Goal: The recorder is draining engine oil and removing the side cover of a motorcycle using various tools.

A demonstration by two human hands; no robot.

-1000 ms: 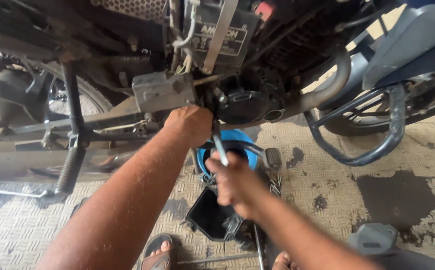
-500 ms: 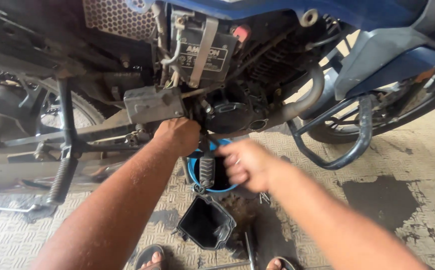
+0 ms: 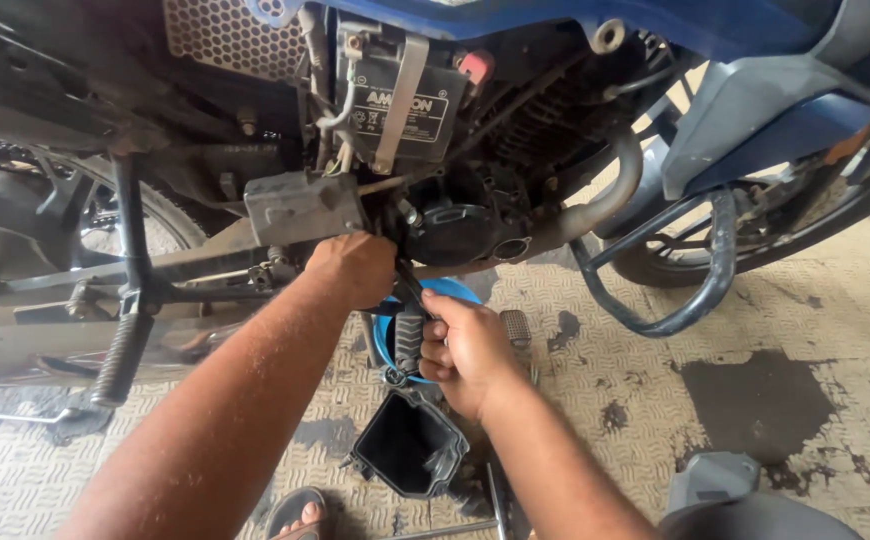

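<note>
You crouch over a ribbed, tiled floor (image 3: 755, 330) blotched with dark oil stains, beside a blue motorcycle (image 3: 755, 110) on its stand. A blue bowl (image 3: 455, 295) and a black plastic box (image 3: 410, 445) sit on the floor below the engine (image 3: 460, 225). Your left hand (image 3: 355, 270) is curled shut against the underside of the engine; what it grips is hidden. Your right hand (image 3: 465, 350) is closed round a dark, ribbed tool handle (image 3: 410, 335), angled up toward the engine, just over the bowl.
</note>
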